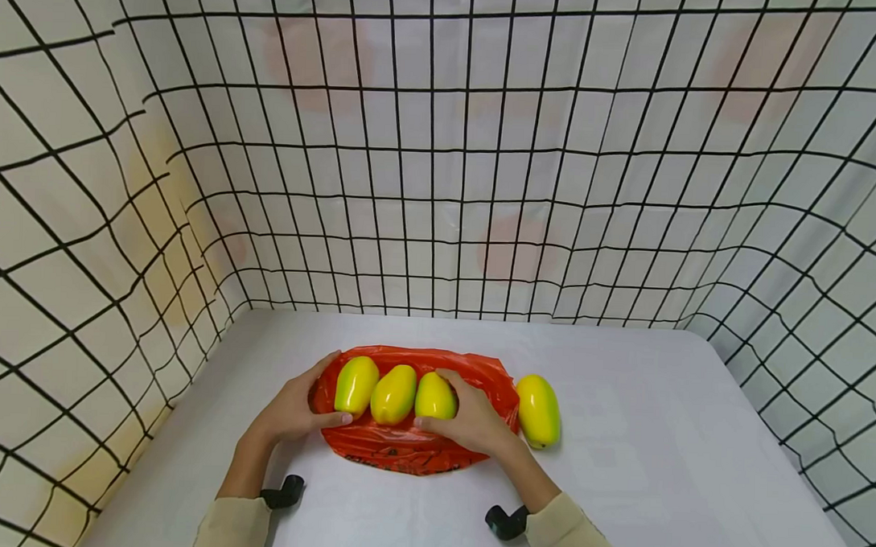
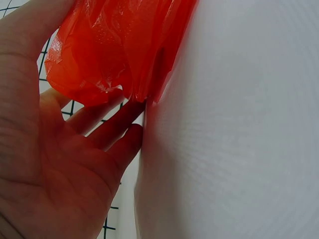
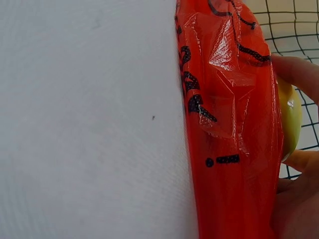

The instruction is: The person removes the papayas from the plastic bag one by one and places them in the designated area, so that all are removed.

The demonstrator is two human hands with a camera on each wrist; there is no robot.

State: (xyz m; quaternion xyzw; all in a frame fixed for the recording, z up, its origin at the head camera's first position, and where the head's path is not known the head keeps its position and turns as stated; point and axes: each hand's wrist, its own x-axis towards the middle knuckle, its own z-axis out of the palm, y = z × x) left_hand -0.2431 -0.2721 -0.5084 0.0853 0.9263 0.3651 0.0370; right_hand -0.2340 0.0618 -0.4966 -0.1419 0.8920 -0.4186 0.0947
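A red plastic bag point(image 1: 417, 458) with black print lies flat on the table, and three yellow-green mangoes point(image 1: 393, 394) sit in a row on it. My right hand point(image 1: 472, 415) grips the rightmost of these mangoes point(image 1: 434, 396), thumb in front and fingers behind. In the right wrist view the bag point(image 3: 234, 124) hides most of that mango point(image 3: 290, 119). At the bag's left end is my left hand point(image 1: 296, 405), its thumb reaching toward the leftmost mango point(image 1: 357, 386). The left wrist view shows its fingers point(image 2: 117, 124) extended and spread under the bag's edge point(image 2: 94, 64).
Another mango point(image 1: 539, 411) lies on the white table point(image 1: 656, 450), just off the bag's right edge. White walls with a black wire grid point(image 1: 448, 177) stand behind and at both sides. Each wrist wears a black camera mount point(image 1: 283, 492).
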